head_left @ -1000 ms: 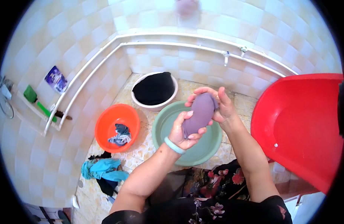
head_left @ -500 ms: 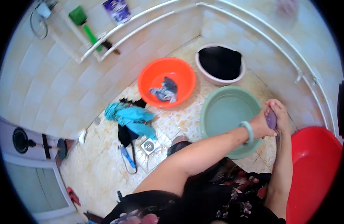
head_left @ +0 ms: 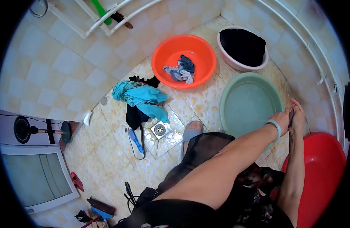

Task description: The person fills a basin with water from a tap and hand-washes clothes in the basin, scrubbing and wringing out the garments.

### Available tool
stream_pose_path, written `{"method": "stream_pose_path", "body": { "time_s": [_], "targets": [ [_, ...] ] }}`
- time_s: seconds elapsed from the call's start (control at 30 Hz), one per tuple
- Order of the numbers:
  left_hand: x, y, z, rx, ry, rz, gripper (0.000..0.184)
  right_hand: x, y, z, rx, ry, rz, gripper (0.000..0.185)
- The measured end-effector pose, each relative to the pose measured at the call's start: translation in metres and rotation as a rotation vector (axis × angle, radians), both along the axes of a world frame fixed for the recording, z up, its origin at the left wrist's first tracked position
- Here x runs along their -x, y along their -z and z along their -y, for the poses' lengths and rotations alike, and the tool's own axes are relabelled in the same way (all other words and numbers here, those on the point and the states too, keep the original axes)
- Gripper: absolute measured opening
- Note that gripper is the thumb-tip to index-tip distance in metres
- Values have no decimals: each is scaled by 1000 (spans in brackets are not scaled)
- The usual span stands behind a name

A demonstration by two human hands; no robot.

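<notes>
Beyond the right rim of a green basin (head_left: 252, 102) of water, my two hands are close together. Between them shows a narrow strip of a small purple thing (head_left: 291, 117), whose kind I cannot make out. My left hand (head_left: 281, 121), with a pale green bangle (head_left: 275, 129) at its wrist, is closed against it. My right hand (head_left: 297, 117) is wrapped round its other side. Most of the purple thing is hidden by fingers.
An orange basin (head_left: 159, 64) holds grey-blue cloth (head_left: 182, 70); a pale pink basin (head_left: 230, 60) holds black cloth. Right of me stands a red tub (head_left: 323, 167). Turquoise cloth (head_left: 140, 97) and a blue-strapped slipper (head_left: 136, 142) lie near the floor drain (head_left: 159, 130).
The view has tipped downward, so basins appear higher and my sandalled foot shows. My hands have turned; less of the purple thing is visible between them.
</notes>
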State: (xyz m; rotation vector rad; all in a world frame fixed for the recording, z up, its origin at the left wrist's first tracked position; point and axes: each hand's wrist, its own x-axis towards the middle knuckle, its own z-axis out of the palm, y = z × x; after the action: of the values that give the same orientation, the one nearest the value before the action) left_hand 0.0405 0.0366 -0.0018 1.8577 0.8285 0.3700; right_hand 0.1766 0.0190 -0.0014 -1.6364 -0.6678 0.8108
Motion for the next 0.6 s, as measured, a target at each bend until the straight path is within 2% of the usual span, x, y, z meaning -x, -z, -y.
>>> {"method": "stream_pose_path", "body": {
  "time_s": [0.33,0.43,0.53,0.6],
  "targets": [
    [1,10,0,-163,-18,-16,34,5,8,-1,-74,82,-102,24],
    [-11,18,-1,-112,-60,22,33,6,4,-2,-92,114,-54,23],
    [-9,11,0,-106,-45,14,41,-2,12,4,-96,97,-4,23],
    [-3,7,-8,-7,-24,5,55,-2,10,5,-62,42,20,24]
  ]
}}
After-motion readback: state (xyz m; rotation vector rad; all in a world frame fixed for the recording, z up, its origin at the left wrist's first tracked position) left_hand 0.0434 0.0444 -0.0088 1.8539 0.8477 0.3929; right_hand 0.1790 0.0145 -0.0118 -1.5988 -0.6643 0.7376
